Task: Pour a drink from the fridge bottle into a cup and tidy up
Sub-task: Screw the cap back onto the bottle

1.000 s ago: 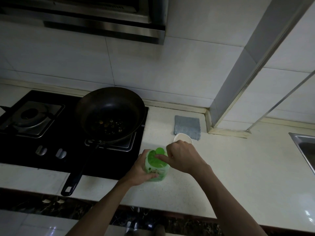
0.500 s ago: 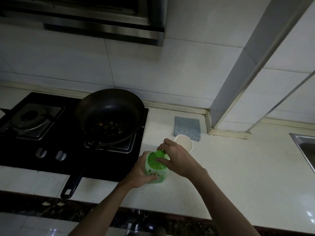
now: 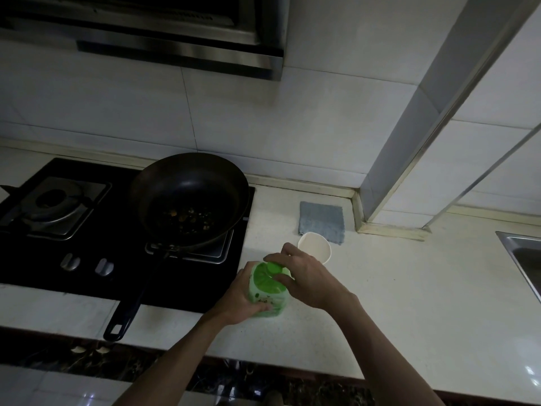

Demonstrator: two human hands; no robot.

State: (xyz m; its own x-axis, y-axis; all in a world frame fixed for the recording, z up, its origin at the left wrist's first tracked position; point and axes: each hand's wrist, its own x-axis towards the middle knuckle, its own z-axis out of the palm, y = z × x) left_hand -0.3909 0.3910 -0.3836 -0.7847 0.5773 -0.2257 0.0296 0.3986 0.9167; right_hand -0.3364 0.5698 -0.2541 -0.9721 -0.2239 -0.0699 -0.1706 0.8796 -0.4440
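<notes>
Green and translucent, the bottle (image 3: 268, 291) stands upright on the pale counter (image 3: 409, 303). The left hand (image 3: 240, 297) wraps its side, fingers clamped round the body; the right hand (image 3: 307, 276) pinches the green cap (image 3: 273, 267). Just behind the bottle sits a white cup (image 3: 314, 247), then a grey cloth (image 3: 321, 219); behind-left, a dark pan (image 3: 190, 200).

I have one view only, from a wide-angle camera on the person's head, looking forward and steeply down onto the tabletop (image 3: 409, 303) from close above. It faces the tiled back wall (image 3: 336, 118); the range hood (image 3: 175, 39) cuts across the far top edge. The stove (image 3: 58, 244) fills my left, a sink (image 3: 524, 256) clips the right edge, and both forearms enter from the near bottom edge. Straight lines bend toward the borders.
</notes>
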